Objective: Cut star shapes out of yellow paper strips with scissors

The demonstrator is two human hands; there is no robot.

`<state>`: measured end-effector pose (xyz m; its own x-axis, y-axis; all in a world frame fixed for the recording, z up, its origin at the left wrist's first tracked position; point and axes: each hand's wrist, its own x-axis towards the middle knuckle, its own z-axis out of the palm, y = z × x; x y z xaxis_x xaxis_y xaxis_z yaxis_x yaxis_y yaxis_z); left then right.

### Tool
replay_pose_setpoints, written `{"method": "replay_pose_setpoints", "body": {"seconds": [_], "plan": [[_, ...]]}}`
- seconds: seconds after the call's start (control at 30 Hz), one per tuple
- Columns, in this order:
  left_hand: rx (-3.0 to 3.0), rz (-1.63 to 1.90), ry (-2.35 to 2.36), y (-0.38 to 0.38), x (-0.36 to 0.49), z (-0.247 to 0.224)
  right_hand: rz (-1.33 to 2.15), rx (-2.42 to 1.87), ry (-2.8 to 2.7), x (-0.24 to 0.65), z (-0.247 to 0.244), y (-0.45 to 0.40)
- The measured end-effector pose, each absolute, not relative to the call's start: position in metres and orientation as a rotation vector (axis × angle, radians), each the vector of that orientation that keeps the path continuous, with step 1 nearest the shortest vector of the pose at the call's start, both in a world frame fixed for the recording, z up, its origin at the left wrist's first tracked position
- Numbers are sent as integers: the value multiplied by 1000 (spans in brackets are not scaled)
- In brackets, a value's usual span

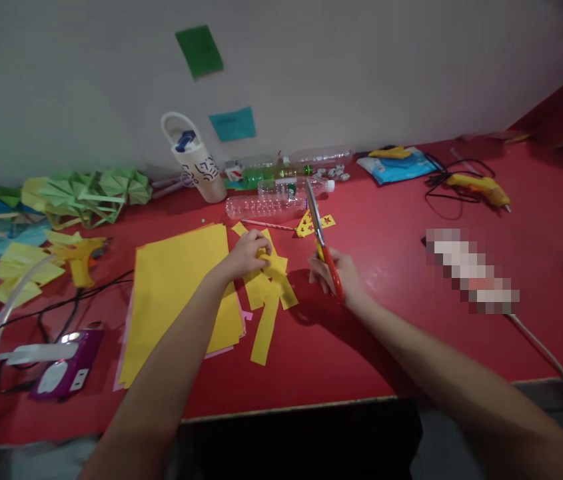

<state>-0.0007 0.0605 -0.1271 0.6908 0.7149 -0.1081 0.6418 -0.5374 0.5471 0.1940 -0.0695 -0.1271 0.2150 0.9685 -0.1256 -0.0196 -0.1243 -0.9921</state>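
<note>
Red-handled scissors (332,267) are held in my right hand (342,277), their blades pointing up and away toward the bottles. My left hand (250,255) is over a loose pile of yellow paper strips (266,327), its fingers curled against a strip at the top of the pile. To the left lies a stack of yellow sheets (176,287), with pink edges showing beneath, partly covered by my left forearm. Beyond the scissors is a yellow piece with star-shaped holes (306,225), near a striped pencil (267,225).
Clear plastic bottles (266,207) and a white tumbler (204,175) stand or lie by the wall. Green folded paper (86,197), a yellow glue gun (78,259) and a purple power strip (68,367) are left. Another glue gun (484,188) and a blue packet (396,167) are right.
</note>
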Motion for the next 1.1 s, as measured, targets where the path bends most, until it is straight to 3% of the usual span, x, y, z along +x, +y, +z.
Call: {"method": "replay_pose_setpoints", "body": {"seconds": [0.43,0.73,0.93,1.1], "plan": [[1742,342,846,24,25,-70,1205,-1305,-977,196,-123,-68],[1105,590,677,-13,21,-99,1099,-1302,-928,194,-118,-73],[1449,428,833,-38,45,-115,1063,-1326,-872,194,-122,-71],[1444,528,844,-45,52,-123,1149,-1357,-850,193,-131,-71]]}}
